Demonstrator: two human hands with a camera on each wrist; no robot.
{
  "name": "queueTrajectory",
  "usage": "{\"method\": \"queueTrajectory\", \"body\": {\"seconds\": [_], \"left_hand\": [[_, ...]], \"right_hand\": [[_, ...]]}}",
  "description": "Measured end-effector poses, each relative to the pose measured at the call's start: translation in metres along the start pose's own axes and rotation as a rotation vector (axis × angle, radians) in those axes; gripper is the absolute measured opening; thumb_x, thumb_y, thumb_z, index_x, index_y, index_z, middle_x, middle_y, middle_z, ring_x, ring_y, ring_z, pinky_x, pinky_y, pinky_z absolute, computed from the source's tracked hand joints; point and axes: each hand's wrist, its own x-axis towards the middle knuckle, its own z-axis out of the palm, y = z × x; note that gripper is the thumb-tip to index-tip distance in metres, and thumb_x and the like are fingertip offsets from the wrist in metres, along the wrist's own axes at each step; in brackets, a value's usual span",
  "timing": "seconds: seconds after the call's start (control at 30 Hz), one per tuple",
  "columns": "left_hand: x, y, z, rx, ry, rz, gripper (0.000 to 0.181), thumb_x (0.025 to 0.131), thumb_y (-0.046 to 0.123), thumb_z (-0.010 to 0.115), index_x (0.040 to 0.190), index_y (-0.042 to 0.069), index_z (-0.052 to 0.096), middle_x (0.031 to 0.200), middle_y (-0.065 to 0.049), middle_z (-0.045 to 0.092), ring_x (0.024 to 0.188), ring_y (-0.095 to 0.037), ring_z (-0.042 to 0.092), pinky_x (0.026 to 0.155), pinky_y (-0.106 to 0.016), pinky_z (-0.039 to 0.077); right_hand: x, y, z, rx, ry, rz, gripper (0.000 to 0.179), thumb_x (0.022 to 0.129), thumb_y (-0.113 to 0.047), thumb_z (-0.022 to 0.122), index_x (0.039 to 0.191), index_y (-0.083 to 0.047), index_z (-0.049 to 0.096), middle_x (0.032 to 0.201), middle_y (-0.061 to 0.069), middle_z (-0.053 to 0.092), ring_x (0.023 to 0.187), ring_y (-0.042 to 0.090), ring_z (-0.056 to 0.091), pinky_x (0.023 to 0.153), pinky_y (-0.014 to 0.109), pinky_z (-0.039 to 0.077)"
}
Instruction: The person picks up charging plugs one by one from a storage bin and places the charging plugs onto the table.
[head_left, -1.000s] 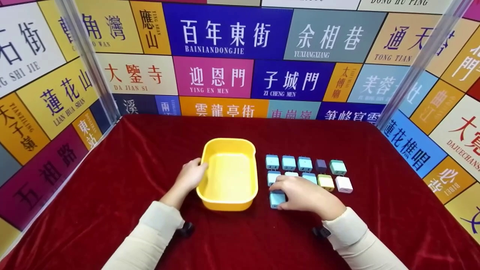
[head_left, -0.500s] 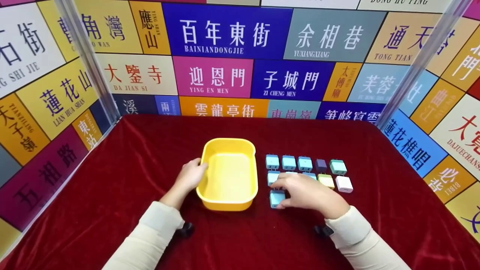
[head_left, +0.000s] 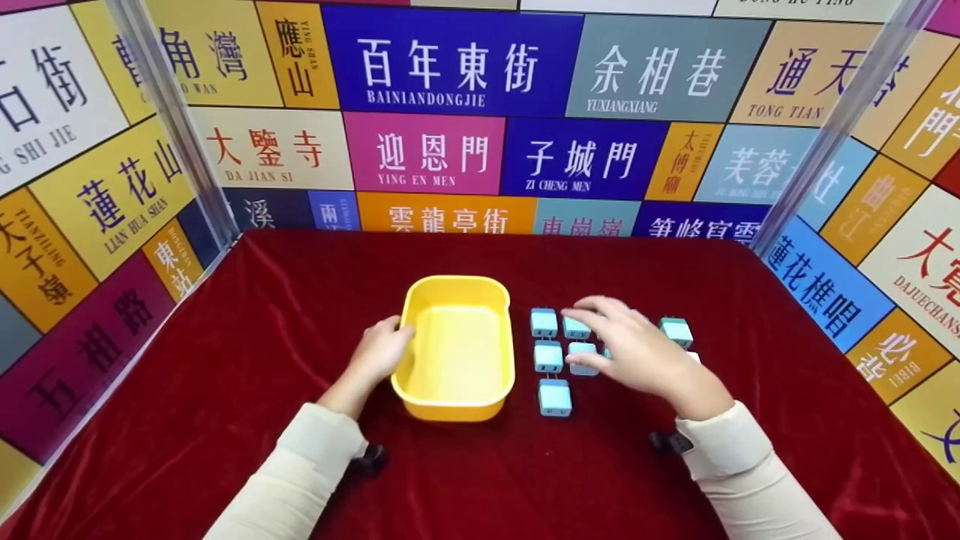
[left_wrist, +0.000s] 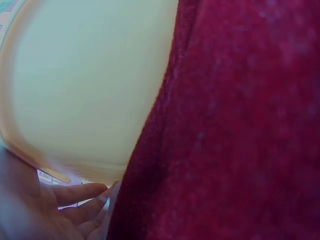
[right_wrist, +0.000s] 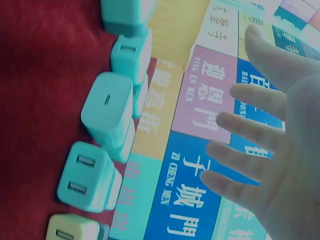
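Note:
My left hand grips the left rim of a yellow plastic tub, thumb over the edge. In the left wrist view its curled fingers show beside the pale tub wall. My right hand hovers with spread fingers over rows of USB wall chargers, holding nothing. The right wrist view shows that hand apart from a light blue two-port charger. A single light blue charger stands nearest me, in front of the rows. Several chargers are partly or fully hidden behind the right hand.
Dark red velvet cloth covers the table. A green-topped charger sits at the right end of the back row. Printed sign panels line the back and sides, with clear corner posts.
My right hand has come off the front blue charger, rising and moving back and to the right over the rows. That charger stays in place. The left hand and tub have barely moved.

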Motion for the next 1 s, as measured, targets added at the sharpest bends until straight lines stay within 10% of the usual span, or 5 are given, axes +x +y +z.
{"method": "queueTrajectory", "body": {"seconds": [0.37, 1.0], "left_hand": [[-0.004, 0.005, -0.001, 0.001, -0.014, -0.029, 0.047, 0.106, 0.027, 0.046, 0.139, -0.001, 0.064, 0.128, -0.018, 0.069, 0.114, -0.032, 0.062, 0.102, -0.047, 0.049], [-0.001, -0.001, 0.0, -0.009, -0.005, -0.001, 0.052, 0.105, 0.029, 0.047, 0.143, -0.003, 0.061, 0.136, -0.021, 0.066, 0.122, -0.033, 0.062, 0.106, -0.047, 0.048]], "right_hand": [[-0.004, 0.031, -0.006, -0.038, 0.025, 0.112, 0.078, 0.107, -0.056, 0.057, 0.168, -0.015, 0.033, 0.174, 0.017, 0.022, 0.161, 0.045, 0.01, 0.124, 0.071, 0.015], [-0.013, 0.077, 0.008, -0.045, -0.064, 0.332, 0.099, 0.1, -0.077, 0.047, 0.171, -0.012, 0.023, 0.175, 0.022, 0.012, 0.159, 0.052, 0.0, 0.118, 0.08, -0.002]]}}
